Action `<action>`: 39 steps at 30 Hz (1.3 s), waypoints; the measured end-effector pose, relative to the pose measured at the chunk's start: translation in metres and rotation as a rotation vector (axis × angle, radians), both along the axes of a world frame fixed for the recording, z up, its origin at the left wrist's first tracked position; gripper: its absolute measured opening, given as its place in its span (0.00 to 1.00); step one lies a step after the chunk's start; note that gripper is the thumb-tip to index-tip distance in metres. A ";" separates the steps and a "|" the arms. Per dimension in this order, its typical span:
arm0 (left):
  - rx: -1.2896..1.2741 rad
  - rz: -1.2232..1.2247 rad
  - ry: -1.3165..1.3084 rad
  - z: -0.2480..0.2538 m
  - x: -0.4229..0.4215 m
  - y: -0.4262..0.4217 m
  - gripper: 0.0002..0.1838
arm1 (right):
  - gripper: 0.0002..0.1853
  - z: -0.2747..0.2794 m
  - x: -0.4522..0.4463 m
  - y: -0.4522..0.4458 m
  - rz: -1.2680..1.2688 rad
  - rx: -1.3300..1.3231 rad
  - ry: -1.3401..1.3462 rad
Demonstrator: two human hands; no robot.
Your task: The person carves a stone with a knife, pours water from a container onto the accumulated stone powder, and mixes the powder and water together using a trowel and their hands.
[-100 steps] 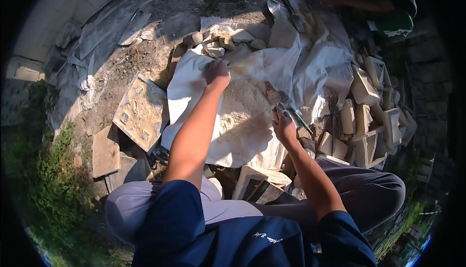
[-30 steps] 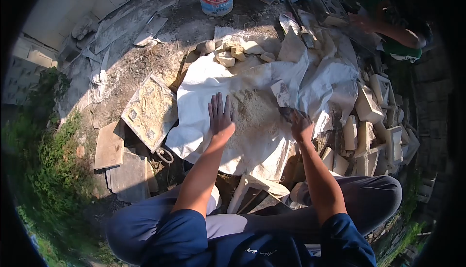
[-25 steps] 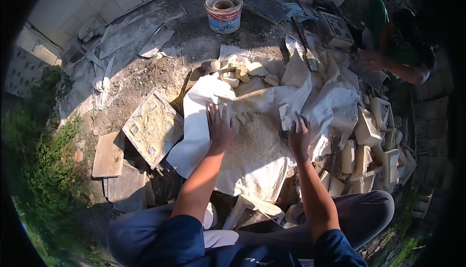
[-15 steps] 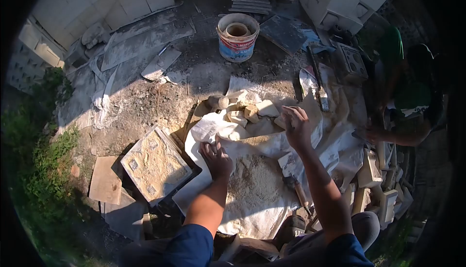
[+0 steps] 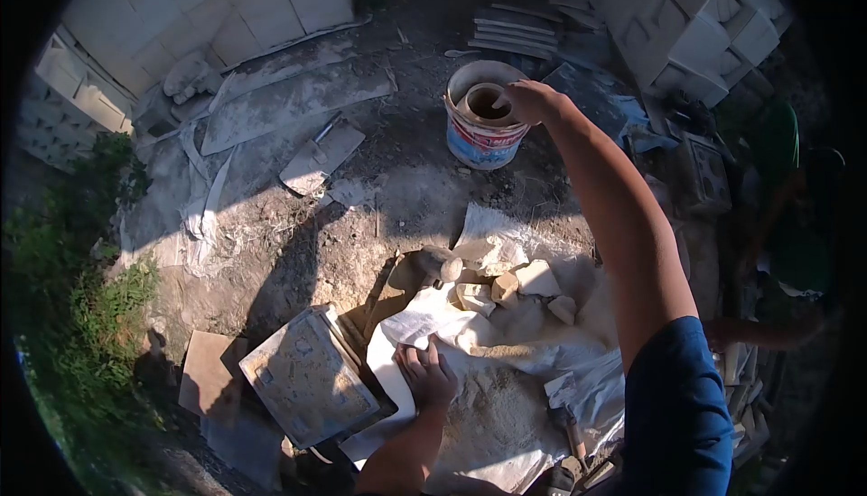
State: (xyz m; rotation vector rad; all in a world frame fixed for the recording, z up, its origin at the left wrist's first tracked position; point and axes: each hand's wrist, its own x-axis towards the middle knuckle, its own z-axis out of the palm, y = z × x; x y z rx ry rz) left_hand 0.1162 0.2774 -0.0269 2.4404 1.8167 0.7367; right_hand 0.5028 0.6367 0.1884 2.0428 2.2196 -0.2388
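Observation:
My right hand (image 5: 535, 103) reaches to the right rim of a white, red and blue bucket (image 5: 488, 151). Its fingers close on the edge of a round container (image 5: 471, 101) standing inside; the fingertips are partly hidden. On the white sack (image 5: 411, 324) rests my left hand (image 5: 426, 377), fingers spread and lying on the cloth. Pale broken stones (image 5: 506, 288) lie on the sack just beyond it, beside a round-headed tool that looks like a mallet (image 5: 449, 268). Sandy powder (image 5: 492, 410) covers the sack to the right of my left hand.
A trowel (image 5: 575, 437) with a wooden handle lies right of the powder. A square, powder-dusted mould-like block (image 5: 312, 374) sits at left. Flat boards (image 5: 515, 31) are stacked behind the bucket. Another person's arm (image 5: 768, 332) shows at right, near a stove-like box (image 5: 704, 171).
My right hand has moved from above the stones forward to the bucket. My left hand stays on the sack. The square block now shows a different, greyer face, and the view has shifted.

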 end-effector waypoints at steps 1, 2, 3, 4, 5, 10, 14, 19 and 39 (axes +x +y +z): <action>-0.038 0.010 0.006 0.004 0.001 0.000 0.25 | 0.24 -0.005 0.003 0.011 -0.033 -0.078 0.042; -0.077 0.021 0.009 0.005 0.002 -0.001 0.25 | 0.24 -0.013 0.002 0.018 -0.028 -0.078 0.043; -0.082 0.035 0.015 0.001 0.002 -0.002 0.24 | 0.21 -0.017 -0.001 0.023 -0.047 -0.059 -0.008; -0.081 0.037 0.014 -0.002 0.000 -0.004 0.24 | 0.19 -0.025 -0.001 0.029 -0.068 -0.041 -0.059; -0.080 0.044 0.012 -0.005 0.000 -0.006 0.23 | 0.14 -0.034 -0.002 0.032 -0.037 -0.025 -0.069; -0.092 0.022 -0.041 0.007 -0.001 -0.001 0.23 | 0.11 -0.026 -0.007 0.030 -0.009 0.163 -0.010; -0.106 0.023 -0.079 0.008 0.001 0.000 0.24 | 0.11 0.013 -0.002 0.006 -0.094 0.306 0.337; -0.066 0.036 -0.055 0.004 -0.002 0.000 0.26 | 0.15 0.055 -0.008 -0.024 -0.307 0.275 0.573; -0.125 0.083 -0.012 -0.015 -0.004 -0.005 0.30 | 0.11 -0.015 -0.053 -0.092 -0.117 0.831 0.345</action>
